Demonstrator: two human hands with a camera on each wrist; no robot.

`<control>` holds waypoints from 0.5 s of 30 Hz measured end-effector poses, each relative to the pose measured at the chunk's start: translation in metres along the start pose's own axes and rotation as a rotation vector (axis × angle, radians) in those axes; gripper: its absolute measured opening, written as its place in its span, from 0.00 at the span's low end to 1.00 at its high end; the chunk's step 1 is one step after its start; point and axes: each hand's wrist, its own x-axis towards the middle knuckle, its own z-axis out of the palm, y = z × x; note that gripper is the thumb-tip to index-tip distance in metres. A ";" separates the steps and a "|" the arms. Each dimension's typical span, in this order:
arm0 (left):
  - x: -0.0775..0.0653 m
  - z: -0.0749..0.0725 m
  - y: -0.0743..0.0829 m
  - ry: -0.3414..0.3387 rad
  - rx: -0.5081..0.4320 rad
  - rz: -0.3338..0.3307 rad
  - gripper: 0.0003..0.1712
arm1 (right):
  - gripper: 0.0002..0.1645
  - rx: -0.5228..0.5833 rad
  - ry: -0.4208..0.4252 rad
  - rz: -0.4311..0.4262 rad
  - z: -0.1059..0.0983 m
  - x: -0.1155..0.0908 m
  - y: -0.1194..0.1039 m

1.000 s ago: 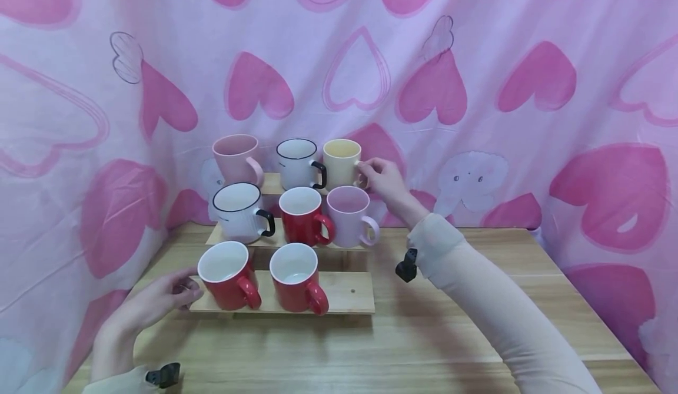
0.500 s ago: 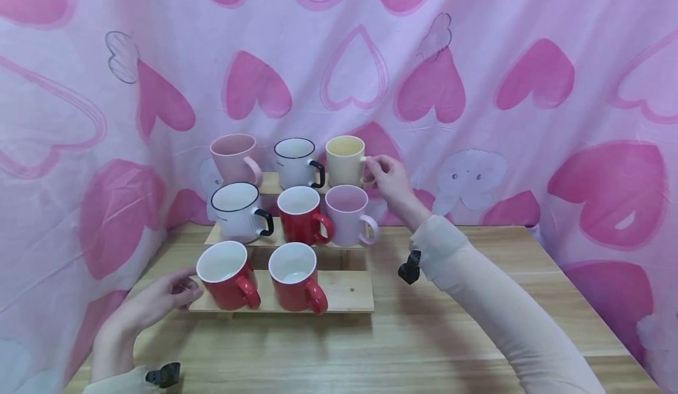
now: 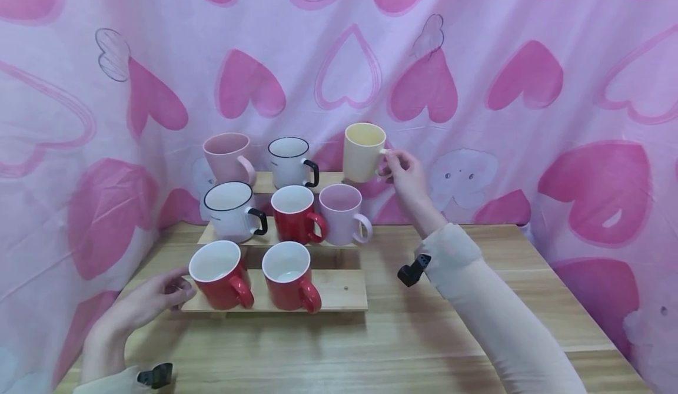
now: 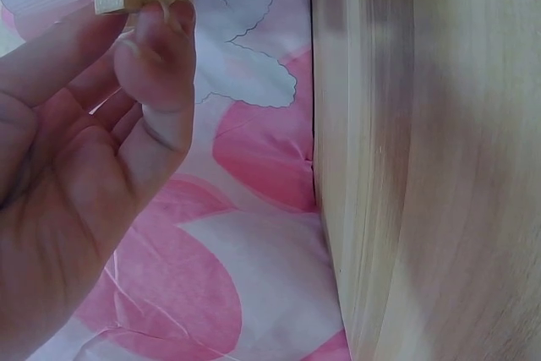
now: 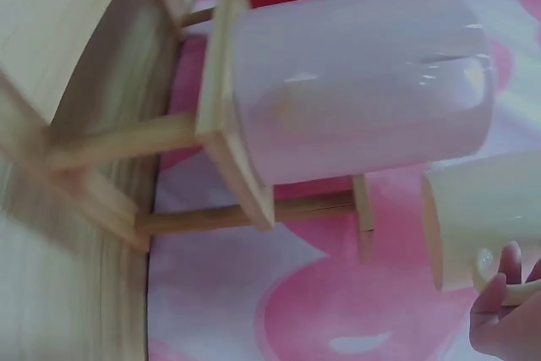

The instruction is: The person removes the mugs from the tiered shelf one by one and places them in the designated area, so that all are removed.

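The right hand [image 3: 410,179] now holds the yellow mug [image 3: 362,155] higher and farther right, clear of the top shelf [image 3: 329,181].

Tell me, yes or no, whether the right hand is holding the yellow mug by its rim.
No, the right hand grips the yellow mug by its handle.

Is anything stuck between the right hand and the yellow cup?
Nothing visible is. The right hand holds the pale yellow cylindrical mug by its handle. The glossy lilac cylindrical mug stands on the wooden middle shelf, not between them.
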 end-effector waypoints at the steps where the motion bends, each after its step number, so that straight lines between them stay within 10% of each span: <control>1: 0.000 0.000 0.000 -0.003 0.002 0.004 0.23 | 0.15 0.010 0.024 0.000 -0.002 -0.002 0.000; 15: 0.000 -0.001 -0.003 -0.012 -0.001 0.007 0.20 | 0.14 0.107 0.187 0.015 -0.023 -0.028 0.021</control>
